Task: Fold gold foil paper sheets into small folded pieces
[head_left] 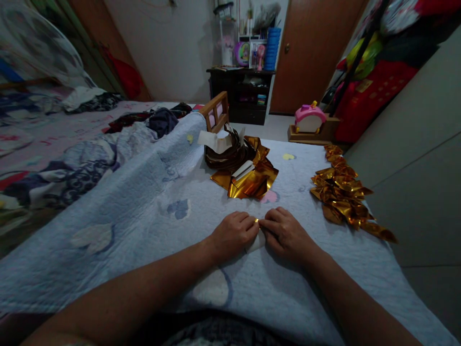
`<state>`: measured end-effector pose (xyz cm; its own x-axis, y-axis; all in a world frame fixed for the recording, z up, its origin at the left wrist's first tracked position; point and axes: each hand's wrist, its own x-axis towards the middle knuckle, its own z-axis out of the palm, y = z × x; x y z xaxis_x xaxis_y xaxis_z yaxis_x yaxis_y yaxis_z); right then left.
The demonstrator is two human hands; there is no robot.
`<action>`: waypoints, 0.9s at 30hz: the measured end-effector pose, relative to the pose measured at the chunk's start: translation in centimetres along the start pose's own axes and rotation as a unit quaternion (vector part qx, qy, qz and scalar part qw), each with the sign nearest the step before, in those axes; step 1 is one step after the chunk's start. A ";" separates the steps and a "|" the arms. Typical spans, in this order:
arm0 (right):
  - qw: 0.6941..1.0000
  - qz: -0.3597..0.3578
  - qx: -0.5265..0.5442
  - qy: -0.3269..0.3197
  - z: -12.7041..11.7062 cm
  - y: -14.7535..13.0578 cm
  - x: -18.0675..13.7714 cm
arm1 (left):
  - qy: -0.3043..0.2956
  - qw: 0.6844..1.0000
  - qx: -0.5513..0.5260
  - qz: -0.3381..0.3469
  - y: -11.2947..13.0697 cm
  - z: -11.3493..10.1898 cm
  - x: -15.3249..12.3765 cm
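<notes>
Both my hands are over the light blue quilt (144, 235), close together. Between them lies a folded sheet of gold foil paper (256, 243) with its pale side up; a small gold glint shows at its far edge. My left hand (236, 233) has its fingers curled over the sheet's left side. On the right side, my right hand (286, 234) pinches it near the far edge. Much of the sheet is hidden under the fingers. Just beyond lie loose gold foil sheets (248, 185) and a stack of papers (226, 154) with dark edges.
Along the right edge of the bed lies a pile of folded gold foil pieces (342, 192). Crumpled clothes (162, 120) and bedding are at the left. A wooden bed rail (216, 110) stands behind the paper stack. A dark cabinet (241, 93) and pink toy (309, 117) are farther back.
</notes>
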<state>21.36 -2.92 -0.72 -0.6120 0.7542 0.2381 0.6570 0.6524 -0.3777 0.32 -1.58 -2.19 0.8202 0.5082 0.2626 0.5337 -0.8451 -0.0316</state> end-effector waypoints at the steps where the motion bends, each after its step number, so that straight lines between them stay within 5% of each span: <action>1: 1.000 0.003 -0.013 -0.004 -0.1 -0.1 0.0 | 0.000 1.000 0.001 0.000 0.0 0.0 0.0; 8: 0.998 0.012 -0.062 -0.028 -1.0 0.0 -0.2 | 0.007 1.000 0.001 -0.006 0.0 0.1 0.0; 27: 0.999 0.005 0.022 -0.048 -2.7 1.8 -1.2 | 0.029 0.996 -0.082 -0.017 -1.0 0.9 -0.4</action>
<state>24.47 -2.46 0.73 -0.6462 0.7486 0.1481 0.6449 0.6395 -0.4186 -0.41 -0.78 -3.15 0.7862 0.5308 0.3166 0.5164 -0.8456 0.1353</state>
